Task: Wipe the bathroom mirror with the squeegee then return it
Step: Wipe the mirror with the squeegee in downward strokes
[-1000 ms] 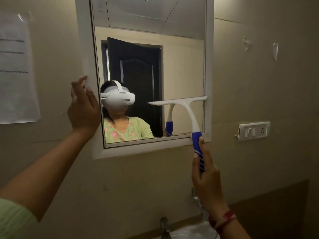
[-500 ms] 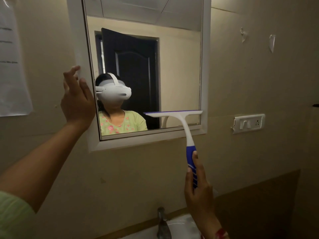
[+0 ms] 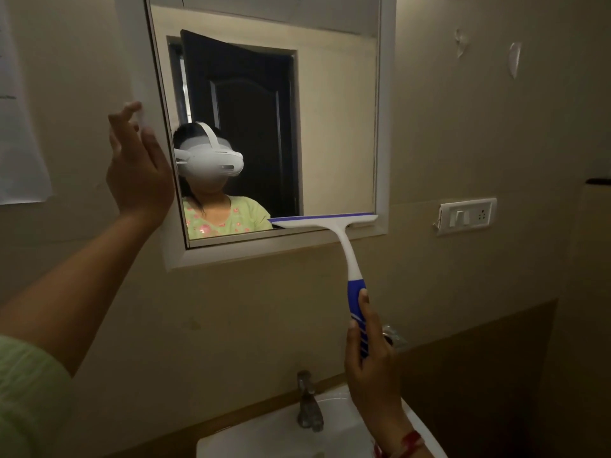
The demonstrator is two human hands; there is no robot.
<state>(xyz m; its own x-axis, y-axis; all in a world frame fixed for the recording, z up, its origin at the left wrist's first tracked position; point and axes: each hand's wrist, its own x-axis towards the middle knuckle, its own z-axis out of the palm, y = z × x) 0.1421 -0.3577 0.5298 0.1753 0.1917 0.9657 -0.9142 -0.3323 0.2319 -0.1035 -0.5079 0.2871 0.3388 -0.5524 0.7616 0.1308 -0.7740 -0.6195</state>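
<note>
Nearest the camera, at the lower left, a pale green sleeve [image 3: 29, 398] covers the left upper arm, and the bare forearm runs up and away toward the wall. Low in the middle, a white sink [image 3: 264, 434] shows its back rim, with a metal tap [image 3: 309, 403] standing at that rim. Just right of the tap the right hand [image 3: 372, 365] rises from a wrist wearing a red thread band [image 3: 401, 442]. This hand is clenched around the blue grip of the squeegee [image 3: 348, 256], thumb laid up along the handle. The white neck of the squeegee slants up and left from the grip to its crossbar, which lies level along the bottom edge of the mirror [image 3: 330, 127], its right end at the mirror's lower right corner and touching the white frame [image 3: 264, 252]. A thin blue blade edges the top of the crossbar against the glass.

Farther up on the left, the left hand [image 3: 139, 170] is open, grasping nothing, fingers spread and slightly blurred, in front of the frame's left side; whether the fingers touch the frame I cannot tell. A sheet of paper [image 3: 20, 127] hangs on the wall beyond the frame's left side. Right of the mirror's lower right corner, a white switch plate [image 3: 468, 215] sits on the beige wall. In the glass appear a person in a white headset and green top, and a dark door behind.
</note>
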